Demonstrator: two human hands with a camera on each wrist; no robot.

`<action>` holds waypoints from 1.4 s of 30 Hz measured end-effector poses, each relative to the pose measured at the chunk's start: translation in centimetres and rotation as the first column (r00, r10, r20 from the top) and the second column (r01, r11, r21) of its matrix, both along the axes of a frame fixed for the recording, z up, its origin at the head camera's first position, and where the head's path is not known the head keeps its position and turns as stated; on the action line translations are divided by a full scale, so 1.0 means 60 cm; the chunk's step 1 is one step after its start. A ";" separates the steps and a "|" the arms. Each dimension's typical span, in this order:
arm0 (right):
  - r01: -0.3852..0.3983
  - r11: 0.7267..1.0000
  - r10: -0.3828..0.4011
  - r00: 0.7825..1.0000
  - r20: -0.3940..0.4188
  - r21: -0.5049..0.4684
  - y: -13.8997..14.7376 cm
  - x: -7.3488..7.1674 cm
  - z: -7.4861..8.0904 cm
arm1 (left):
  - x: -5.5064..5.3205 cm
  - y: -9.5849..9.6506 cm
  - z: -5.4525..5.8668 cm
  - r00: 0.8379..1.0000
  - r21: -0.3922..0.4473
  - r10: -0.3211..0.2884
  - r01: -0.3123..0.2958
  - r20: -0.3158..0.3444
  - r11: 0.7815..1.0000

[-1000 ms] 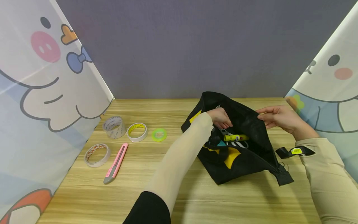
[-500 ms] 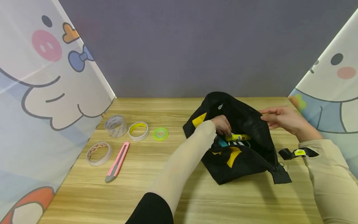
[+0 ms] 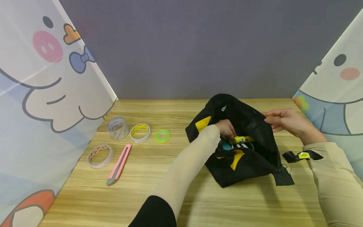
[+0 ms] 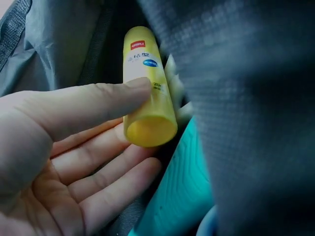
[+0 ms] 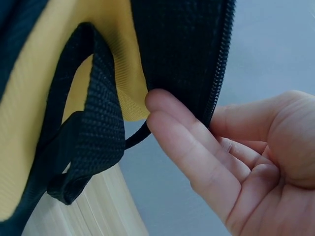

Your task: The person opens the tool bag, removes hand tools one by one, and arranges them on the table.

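A black zip bag (image 3: 244,171) with yellow patches lies on the wooden table, its mouth spread wide. My left hand (image 3: 227,128) reaches inside it. In the left wrist view the thumb and fingers pinch a yellow glue stick (image 4: 147,93) near its lower end. Beside that is a ridged teal object (image 4: 177,182), its kind unclear; white pieces behind the glue stick are partly hidden. At the bag's right side my right hand (image 3: 293,124) pinches the zippered edge (image 5: 221,64) between thumb and fingers. A black webbing loop (image 5: 101,108) hangs close to those fingertips.
Left on the table (image 3: 141,195) lie a clear tape roll (image 3: 120,132), a white tape roll (image 3: 144,137), a green tape roll (image 3: 163,136), another pale roll (image 3: 105,162) and a pink utility knife (image 3: 120,164). A grey panel (image 3: 181,50) stands behind.
My left hand has moved down and slightly right within the bag to the glue stick and now pinches it. The right hand keeps its grip on the bag's edge.
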State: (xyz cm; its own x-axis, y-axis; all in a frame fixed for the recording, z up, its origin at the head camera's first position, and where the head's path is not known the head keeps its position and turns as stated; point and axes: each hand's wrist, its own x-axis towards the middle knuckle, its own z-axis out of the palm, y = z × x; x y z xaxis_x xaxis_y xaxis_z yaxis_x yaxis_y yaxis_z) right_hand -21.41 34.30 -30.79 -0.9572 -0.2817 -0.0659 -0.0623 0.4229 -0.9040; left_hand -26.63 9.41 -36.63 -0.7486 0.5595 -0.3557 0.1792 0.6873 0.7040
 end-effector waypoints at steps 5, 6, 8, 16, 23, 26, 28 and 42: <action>-0.012 1.000 0.012 1.000 0.003 -0.029 0.000 0.000 -0.001 | 0.001 -0.004 0.004 0.999 -0.006 -0.031 0.031 0.012 0.999; -0.016 0.999 0.017 1.000 0.004 -0.035 0.000 -0.001 -0.002 | 0.001 -0.005 0.005 0.999 -0.014 -0.046 0.046 0.013 0.999; -0.026 0.999 0.026 1.000 0.005 -0.046 0.000 -0.002 -0.002 | 0.002 -0.008 0.011 0.997 -0.035 -0.075 0.075 0.020 0.997; -0.018 1.000 0.018 1.000 -0.012 -0.011 0.000 -0.002 0.001 | 0.005 -0.024 0.058 0.989 -0.075 -0.144 0.146 0.031 0.986; -0.020 1.000 0.020 1.000 -0.006 -0.020 0.000 -0.002 0.003 | -0.005 -0.051 0.109 0.979 -0.103 -0.196 0.201 0.053 0.974; -0.018 1.000 0.018 1.000 -0.007 -0.018 0.001 -0.002 0.003 | -0.010 -0.065 0.125 0.975 -0.084 -0.210 0.215 0.071 0.973; -0.018 1.000 0.018 1.000 -0.010 -0.018 0.000 -0.001 0.002 | -0.012 -0.071 0.133 0.975 -0.060 -0.205 0.211 0.085 0.976; -0.018 1.000 0.018 1.000 -0.010 -0.010 -0.004 -0.002 0.003 | -0.015 -0.154 0.159 0.950 0.438 -0.123 -0.016 0.287 0.899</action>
State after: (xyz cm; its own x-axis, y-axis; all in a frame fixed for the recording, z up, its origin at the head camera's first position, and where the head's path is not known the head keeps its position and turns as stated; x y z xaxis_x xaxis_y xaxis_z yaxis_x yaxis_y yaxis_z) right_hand -21.54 34.04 -30.61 -0.9526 -0.2996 -0.0534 -0.0790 0.4127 -0.9074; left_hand -27.51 0.15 -27.11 -0.6088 0.7449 -0.2729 -0.0602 0.2997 0.9521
